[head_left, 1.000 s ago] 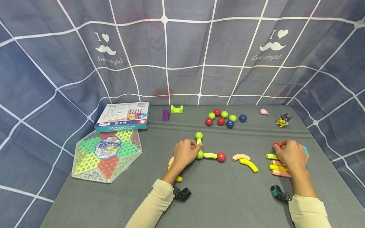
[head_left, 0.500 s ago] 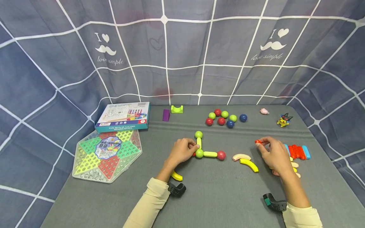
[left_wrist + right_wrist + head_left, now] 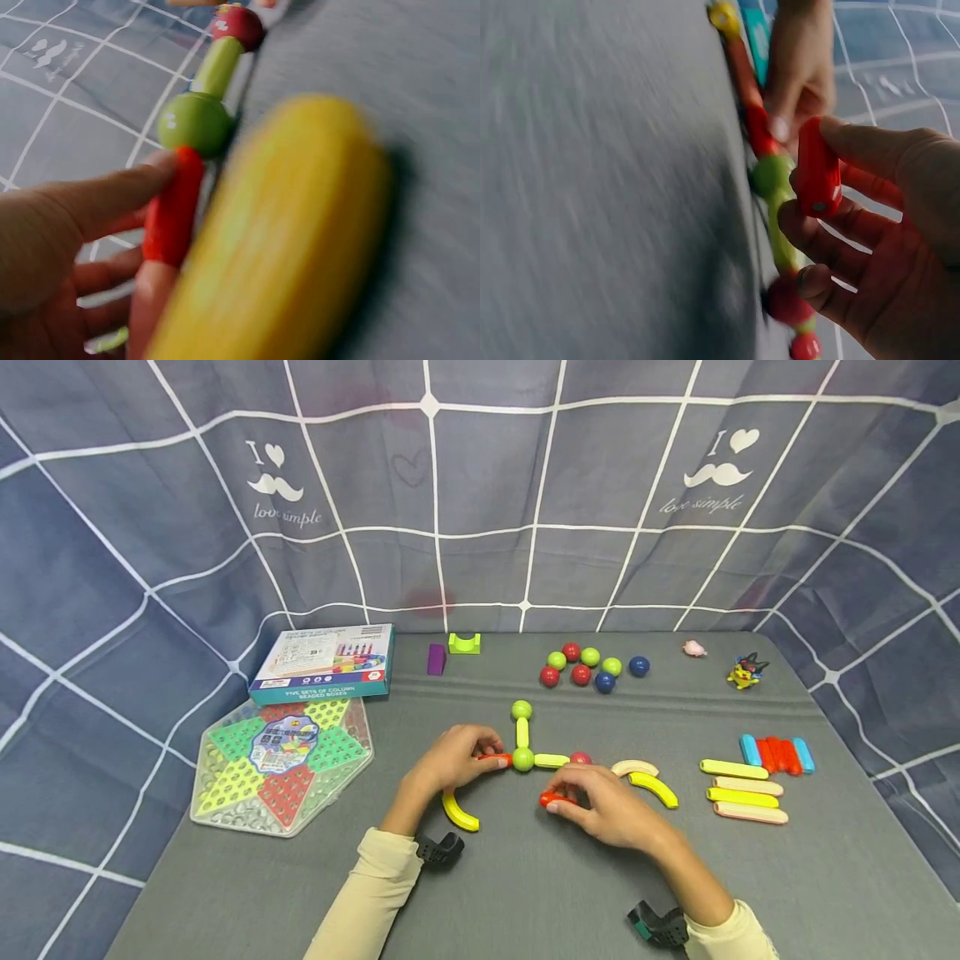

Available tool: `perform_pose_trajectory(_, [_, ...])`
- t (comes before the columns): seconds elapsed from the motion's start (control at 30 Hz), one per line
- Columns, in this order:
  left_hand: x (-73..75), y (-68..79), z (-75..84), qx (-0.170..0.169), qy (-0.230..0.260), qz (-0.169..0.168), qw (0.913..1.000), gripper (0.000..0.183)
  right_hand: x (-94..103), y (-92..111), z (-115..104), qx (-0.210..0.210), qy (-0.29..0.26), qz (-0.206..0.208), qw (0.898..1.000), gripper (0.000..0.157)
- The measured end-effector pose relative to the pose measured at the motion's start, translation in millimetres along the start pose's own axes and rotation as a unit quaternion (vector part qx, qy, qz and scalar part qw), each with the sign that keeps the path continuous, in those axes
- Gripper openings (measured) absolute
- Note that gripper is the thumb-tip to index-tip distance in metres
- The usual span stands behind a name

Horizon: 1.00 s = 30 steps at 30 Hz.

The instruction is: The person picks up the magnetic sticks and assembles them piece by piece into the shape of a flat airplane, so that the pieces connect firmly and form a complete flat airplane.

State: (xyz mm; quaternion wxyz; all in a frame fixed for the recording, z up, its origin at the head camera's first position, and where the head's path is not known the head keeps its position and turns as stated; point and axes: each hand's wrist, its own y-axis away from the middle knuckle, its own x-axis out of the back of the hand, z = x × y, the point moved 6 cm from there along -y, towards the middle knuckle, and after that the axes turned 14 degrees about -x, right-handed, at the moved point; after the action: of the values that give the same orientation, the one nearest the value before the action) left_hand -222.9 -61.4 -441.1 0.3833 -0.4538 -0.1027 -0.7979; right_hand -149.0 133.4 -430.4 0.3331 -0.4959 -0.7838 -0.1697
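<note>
My left hand (image 3: 459,758) pinches a red stick (image 3: 174,214), its end right at a green ball (image 3: 522,759). From that ball one light-green stick (image 3: 522,732) runs back to a second green ball (image 3: 521,709). Another light-green stick (image 3: 551,761) runs right to a red ball (image 3: 581,759), partly behind my right hand (image 3: 611,806). That hand holds a second red stick (image 3: 819,166) between thumb and fingers, above the table in front of the joined pieces. A yellow curved piece (image 3: 461,814) lies beside my left wrist.
Pink and yellow curved pieces (image 3: 654,788) lie right of centre. Farther right are yellow and pink sticks (image 3: 744,794) and red and blue ones (image 3: 778,755). Loose balls (image 3: 581,674), small blocks (image 3: 464,645) and toy figures (image 3: 746,672) line the back. A box (image 3: 324,664) overlaps a Chinese checkers set (image 3: 283,768) at left.
My right hand has picked up a red stick from the row at right and carried it left to the middle. My left hand has shifted slightly left, and its red stick now shows.
</note>
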Motion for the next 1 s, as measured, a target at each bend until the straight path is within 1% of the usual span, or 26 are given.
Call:
perform_pose_trajectory(0.07, [2.4,6.3,2.7,-0.030,-0.024,0.024,0.9990,0.025,-9.9,-2,-4,0.000,0.006,-0.021,1.000,0.005])
perform_pose_trajectory(0.13, [5.9,15.2,6.4,-0.063,-0.039,0.043,0.9963,0.023,-18.1,-5,-7,-0.012,0.005,-0.042,0.999,0.004])
perform_pose_trajectory(0.2, [8.4,25.8,10.2,-0.090,-0.035,0.041,0.9945,0.020,-24.8,-7,-8,-0.028,0.008,-0.058,0.998,0.005])
perform_pose_trajectory(0.27, [8.5,36.0,12.8,-0.107,-0.020,0.015,0.9940,0.022,-30.2,-10,-10,-0.037,0.006,-0.068,0.997,0.005])
perform_pose_trajectory(0.33, [6.3,44.0,14.6,-0.112,-0.016,-0.027,0.9933,0.028,-34.1,-12,-12,-0.038,0.007,-0.070,0.997,0.006])
perform_pose_trajectory(0.43, [1.3,50.7,17.0,-0.109,-0.042,-0.084,0.9896,0.038,-39.4,-15,-16,-0.027,0.005,-0.068,0.997,0.007])
perform_pose_trajectory(0.53, [-1.8,51.5,21.0,-0.104,-0.075,-0.116,0.9849,0.036,-45.6,-16,-18,-0.019,0.018,-0.071,0.997,0.010])
perform_pose_trajectory(0.6, [-2.5,50.1,23.7,-0.102,-0.084,-0.125,0.9834,0.032,-49.4,-17,-20,-0.010,0.033,-0.070,0.997,0.011])
perform_pose_trajectory(0.67, [-3.2,48.5,24.8,-0.102,-0.079,-0.128,0.9833,0.028,-52.4,-18,-21,-0.004,0.049,-0.063,0.997,0.012])
perform_pose_trajectory(0.8, [-4.8,45.9,24.0,-0.112,-0.067,-0.120,0.9842,0.025,-56.0,-22,-24,0.009,0.066,-0.045,0.997,0.012])
perform_pose_trajectory(1.0, [-7.7,43.5,23.9,-0.124,-0.056,-0.108,0.9848,0.026,-62.8,-27,-31,0.024,0.076,-0.040,0.996,0.013])
